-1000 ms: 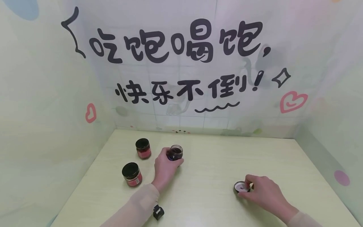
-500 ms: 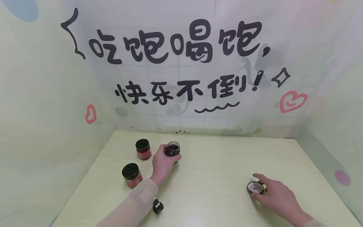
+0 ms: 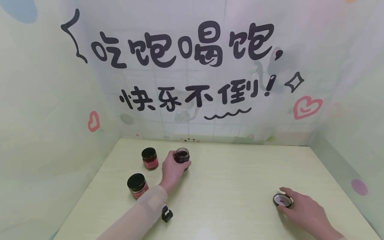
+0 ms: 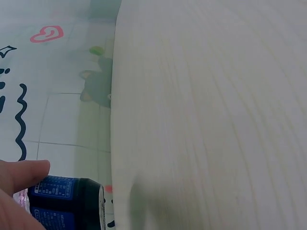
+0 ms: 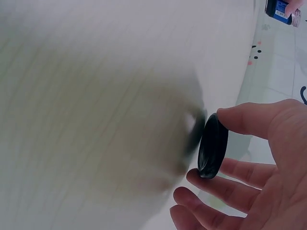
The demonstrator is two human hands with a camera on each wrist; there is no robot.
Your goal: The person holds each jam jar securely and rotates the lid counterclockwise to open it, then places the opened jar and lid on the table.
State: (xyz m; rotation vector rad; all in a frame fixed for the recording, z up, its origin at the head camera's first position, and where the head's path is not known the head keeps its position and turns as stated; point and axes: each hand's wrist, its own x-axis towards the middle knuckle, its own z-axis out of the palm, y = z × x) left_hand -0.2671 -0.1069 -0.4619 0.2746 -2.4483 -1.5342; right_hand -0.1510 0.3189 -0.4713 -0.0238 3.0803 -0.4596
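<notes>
An open glass jar [image 3: 182, 155] with dark contents stands upright at the back of the table, and my left hand [image 3: 173, 170] grips it round its side. In the left wrist view the jar [image 4: 62, 203] shows a blue label under my left hand [image 4: 19, 191]. At the right, my right hand [image 3: 309, 211] pinches a round lid [image 3: 282, 200], its pale inner side up. The right wrist view has the lid [image 5: 213, 146] between thumb and fingers of my right hand [image 5: 268, 163], close to the table surface.
Two dark-lidded jars with red labels, one at the back [image 3: 150, 158] and one nearer [image 3: 137, 185], stand left of my left arm. A small black object [image 3: 167, 214] lies beside my left sleeve. A printed sheet [image 3: 198, 130] hangs behind the table [image 3: 228, 186].
My right hand has carried the lid to the right. My left hand and the open jar have shifted slightly toward the back and left.
</notes>
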